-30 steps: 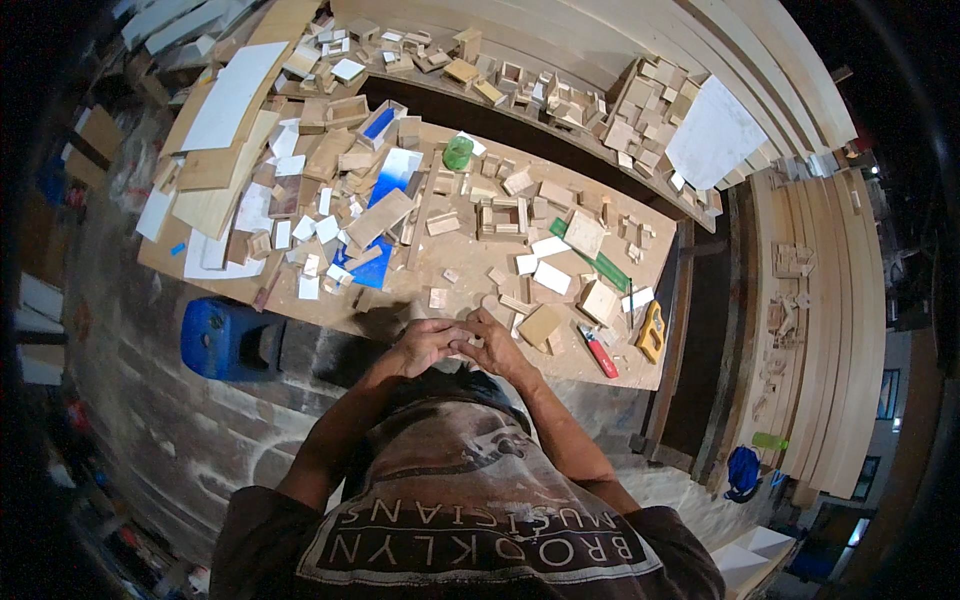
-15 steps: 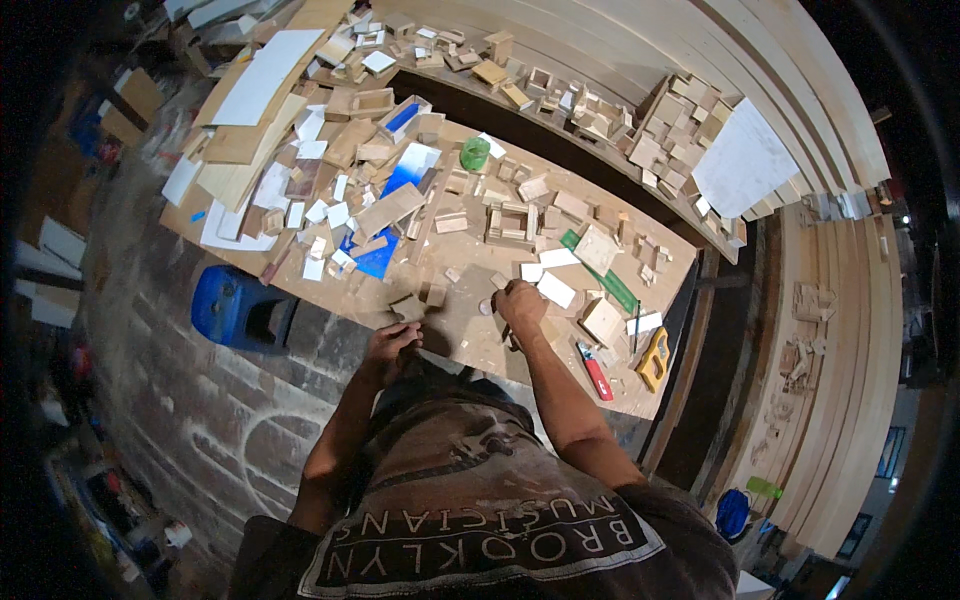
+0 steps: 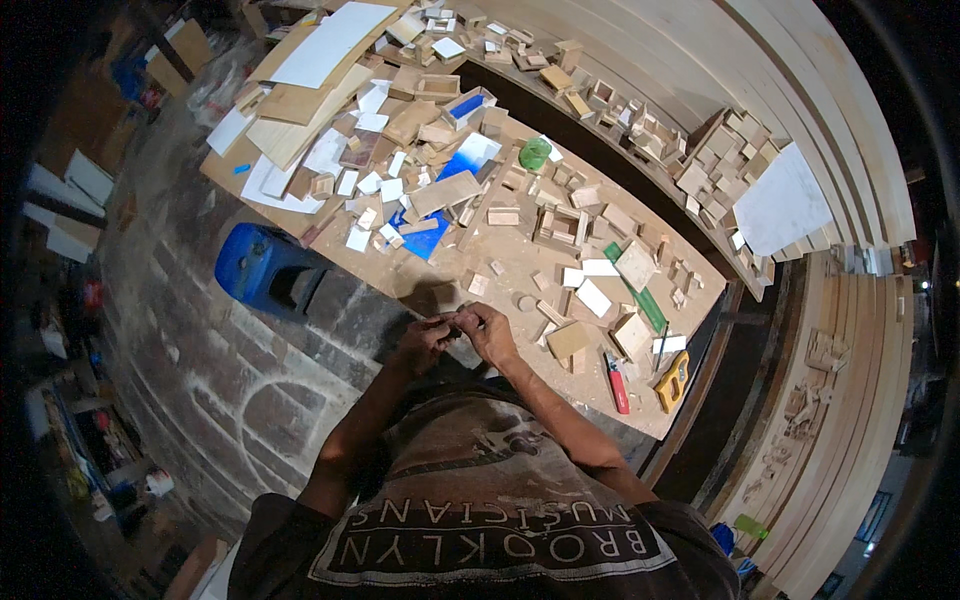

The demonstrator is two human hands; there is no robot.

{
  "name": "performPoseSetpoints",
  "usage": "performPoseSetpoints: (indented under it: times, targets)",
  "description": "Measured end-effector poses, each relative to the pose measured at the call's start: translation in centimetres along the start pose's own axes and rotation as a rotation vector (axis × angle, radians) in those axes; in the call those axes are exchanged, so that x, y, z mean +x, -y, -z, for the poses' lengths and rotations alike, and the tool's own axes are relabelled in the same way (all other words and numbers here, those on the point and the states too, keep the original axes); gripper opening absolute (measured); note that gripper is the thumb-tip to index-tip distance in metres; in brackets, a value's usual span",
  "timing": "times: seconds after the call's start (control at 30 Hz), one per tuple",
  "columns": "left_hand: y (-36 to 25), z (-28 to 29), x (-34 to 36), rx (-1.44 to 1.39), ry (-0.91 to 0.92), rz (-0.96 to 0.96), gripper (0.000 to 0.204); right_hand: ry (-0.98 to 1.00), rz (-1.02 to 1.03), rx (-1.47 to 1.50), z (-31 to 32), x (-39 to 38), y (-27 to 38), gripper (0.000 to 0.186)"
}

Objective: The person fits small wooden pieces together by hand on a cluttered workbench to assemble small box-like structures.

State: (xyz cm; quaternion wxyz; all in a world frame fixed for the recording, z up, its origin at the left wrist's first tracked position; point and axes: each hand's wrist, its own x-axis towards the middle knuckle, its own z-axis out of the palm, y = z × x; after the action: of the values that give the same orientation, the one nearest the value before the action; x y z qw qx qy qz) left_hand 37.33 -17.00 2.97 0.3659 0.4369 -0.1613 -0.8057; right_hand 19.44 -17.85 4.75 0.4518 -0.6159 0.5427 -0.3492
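Here's the worktable, tan and dusty, crowded with wood offcuts and white pieces, set at a slant over a grey, scuffed floor. A blue plastic stool stands just beyond its near edge, at left; long pale planks line the right side. On the table's right end lie a red-handled tool and a yellow-handled tool, side by side.

Now the containers: a small open box shows blue inside, towards the far left; a square wooden frame box, mid-table, has wooden pieces within. The green tub sits behind it, contents impossible to make out.

And to the hands! Left hand and right hand meet at the table's near edge, fingers bent, tips together; whether they're grasping something small, I can't tell. Just beyond the right one lies the nearest piece, a small wood block, pale, plain and square-faced, flat on the table.
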Motion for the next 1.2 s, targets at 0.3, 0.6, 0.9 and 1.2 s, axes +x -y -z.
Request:
performPoseSetpoints:
  times: [0.3,0.6,0.9,1.2]
  targets:
    - [-0.7,3.9,0.0,0.065,-0.031,-0.023,0.020,0.027,0.018,-0.119,-2.0,0.9,-0.3,0.022]
    - [-1.7,10.0,2.2,0.302,0.052,-0.155,0.019,0.221,0.196,-1.081,-2.3,4.2,0.1,0.057]
    - [-3.7,9.1,3.5,0.031,0.108,0.135,0.022,-0.252,-0.352,0.375,-2.4,0.5,-1.2,0.030]
    - [-4.3,2.6,4.5,0.218,0.150,0.134,0.031,-0.453,-0.468,0.387,-0.8,-2.9,-4.3,0.028]
